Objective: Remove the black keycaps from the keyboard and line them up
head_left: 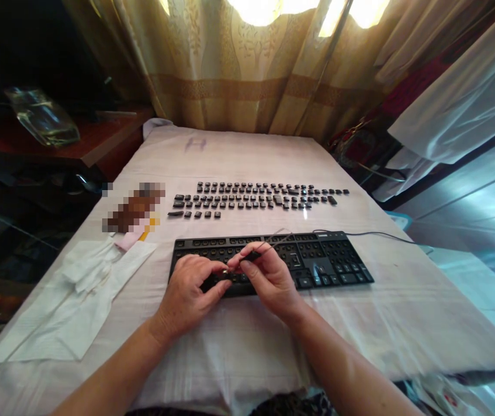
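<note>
A black keyboard (351, 260) lies on the cloth-covered table, with many of its keycaps off and some still in place along the lower right. My left hand (195, 286) is over its left half, thumb and forefinger pinched around a small dark piece, probably a keycap (226, 274). My right hand (268, 277) is just beside it, fingers closed on a thin tool with wire loops (279, 236) that stick out above the fingers. The tool's other end is close to my left fingertips. Behind the keyboard, loose black keycaps (241, 197) lie in rows.
White tissues (86, 289) and a blurred brown object (137, 205) lie on the left of the table (247, 156). The keyboard's cable (381, 234) runs off right. A glass jar (43, 115) rests on a wooden cabinet at the left; curtains hang behind.
</note>
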Tool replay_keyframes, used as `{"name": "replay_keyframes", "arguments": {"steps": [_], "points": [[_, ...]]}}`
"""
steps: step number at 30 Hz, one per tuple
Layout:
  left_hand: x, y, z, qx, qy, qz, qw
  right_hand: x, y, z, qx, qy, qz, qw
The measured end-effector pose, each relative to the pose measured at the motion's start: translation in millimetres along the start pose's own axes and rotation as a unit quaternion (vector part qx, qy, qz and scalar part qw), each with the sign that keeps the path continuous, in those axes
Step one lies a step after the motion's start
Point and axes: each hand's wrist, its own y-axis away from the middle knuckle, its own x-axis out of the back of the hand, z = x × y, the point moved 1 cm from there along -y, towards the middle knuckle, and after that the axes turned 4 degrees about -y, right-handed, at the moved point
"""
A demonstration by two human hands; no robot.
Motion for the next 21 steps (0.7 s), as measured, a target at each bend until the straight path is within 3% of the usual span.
{"name": "replay_keyframes", "arguments": {"steps": [11,15,18,21], "points": [[1.2,2,-9,0.124,0.073,-0.004,0.99,5,-3,-5,0.129,0.116,0.019,0.985],[1.2,4,-12,0.159,0.098,0.01,0.982,10,-5,-9,0.194,0.207,0.046,0.958],[2.5,5,-12,0.174,0.118,0.02,0.977,21,-7,-6,0.209,0.3,0.085,0.927],[4.4,5,-11,0.177,0.132,0.026,0.975,35,-10,1,0.212,0.386,0.076,0.894]]}}
